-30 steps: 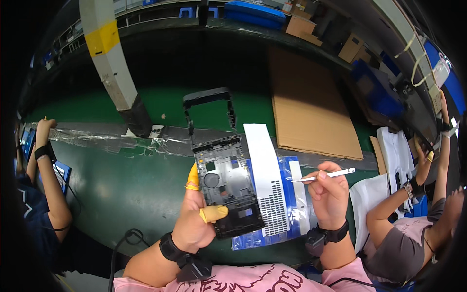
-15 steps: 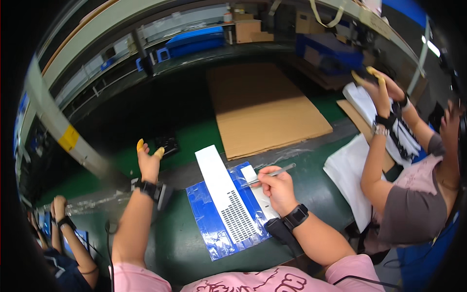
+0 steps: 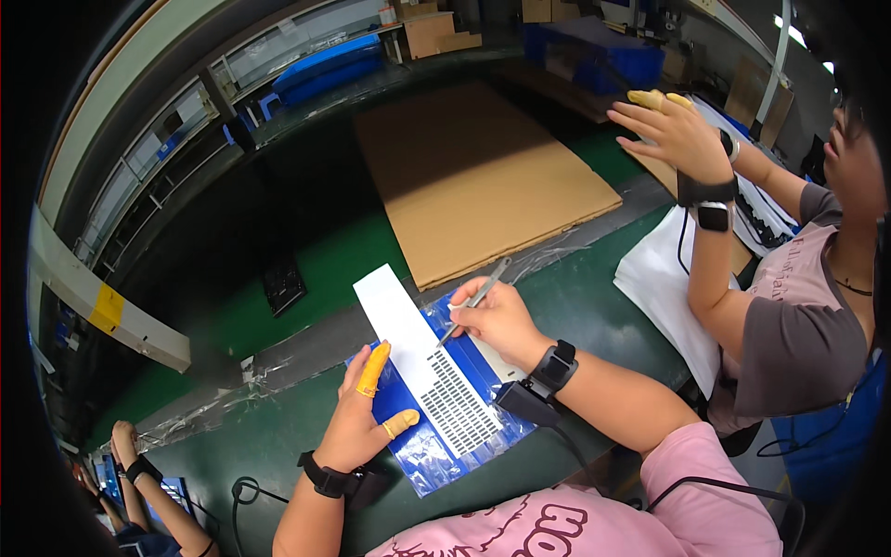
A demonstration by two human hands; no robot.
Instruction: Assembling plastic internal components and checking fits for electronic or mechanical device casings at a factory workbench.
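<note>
A long white sheet (image 3: 387, 304) with rows of small black rectangular pieces (image 3: 458, 401) lies slantwise on a blue, film-wrapped pad (image 3: 414, 469). My right hand (image 3: 504, 322) pinches slim metal tweezers (image 3: 478, 299), their tip at the top row of black pieces. Beneath that hand, a narrow pale strip (image 3: 497, 360) is partly hidden. My left hand (image 3: 360, 415), with yellow finger covers on thumb and index finger, rests by the sheet's left edge over the blue pad. Its fingers are apart and nothing is in them.
A large brown cardboard sheet (image 3: 492, 195) lies beyond the pad on the green bench. To the left is a small black part (image 3: 284, 285). On the right, a co-worker's hands (image 3: 677, 139) are raised beside white sheeting (image 3: 664, 297). Another person's arm (image 3: 158, 497) shows at lower left.
My left hand has come down and right, from above the bench to the pad. My right hand has moved the tweezers left, onto the sheet. The view has shifted.
</note>
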